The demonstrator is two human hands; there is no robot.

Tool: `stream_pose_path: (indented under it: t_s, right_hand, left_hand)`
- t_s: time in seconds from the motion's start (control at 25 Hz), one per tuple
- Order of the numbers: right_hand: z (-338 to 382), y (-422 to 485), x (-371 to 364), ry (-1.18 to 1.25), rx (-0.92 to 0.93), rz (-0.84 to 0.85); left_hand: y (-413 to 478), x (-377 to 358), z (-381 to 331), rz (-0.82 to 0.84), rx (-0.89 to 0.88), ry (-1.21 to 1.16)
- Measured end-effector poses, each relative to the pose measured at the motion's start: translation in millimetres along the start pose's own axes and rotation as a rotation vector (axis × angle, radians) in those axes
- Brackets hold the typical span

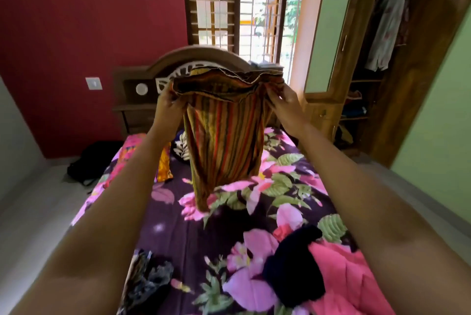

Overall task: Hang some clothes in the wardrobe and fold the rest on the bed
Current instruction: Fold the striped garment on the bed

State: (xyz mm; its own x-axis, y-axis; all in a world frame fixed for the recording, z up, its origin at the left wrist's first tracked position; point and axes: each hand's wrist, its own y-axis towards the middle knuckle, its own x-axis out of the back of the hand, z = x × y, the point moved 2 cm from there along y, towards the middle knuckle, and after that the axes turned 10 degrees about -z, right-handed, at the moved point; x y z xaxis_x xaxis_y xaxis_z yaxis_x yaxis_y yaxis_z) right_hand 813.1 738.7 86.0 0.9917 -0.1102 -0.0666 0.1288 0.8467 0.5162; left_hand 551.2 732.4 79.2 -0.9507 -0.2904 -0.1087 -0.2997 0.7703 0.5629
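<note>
Above the bed (pixel 178 238), the person lifts a striped garment (pixel 224 141) at arm's length, left hand (pixel 167 100) and right hand (pixel 285 100) each pinching 1 end of its bunched upper edge so the cloth drops straight and its shape can be read. Its lower tip seems to brush the floral sheet. Nearer, a pink garment (pixel 344 271) and a dark garment (pixel 293 263) wait unfolded; the wardrobe (pixel 377 60) stands open at right.

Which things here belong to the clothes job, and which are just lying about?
Job: striped garment, gripped by left hand and right hand; pink garment and navy garment on bed; wardrobe.
Lying about: black bag on floor; wall switch.
</note>
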Motion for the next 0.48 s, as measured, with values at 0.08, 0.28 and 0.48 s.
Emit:
stream_pose_path:
  t_s: [0.08,0.28,0.48]
  right_hand:
    - [-17.1,-40.5,14.8,-0.077,-0.044,-0.002]
    - [-86.0,-148.9,49.1,-0.379,-0.190,0.181]
    - [-146.1,-265.2,84.4,-0.485,-0.449,0.471]
  left_hand:
    - [-41.4,17.4,19.3,0.045,-0.033,0.179]
    - [-171.8,49.9,80.9,0.227,0.148,0.328]
    - [-304.9,91.4,144.1,0.394,0.395,0.400]
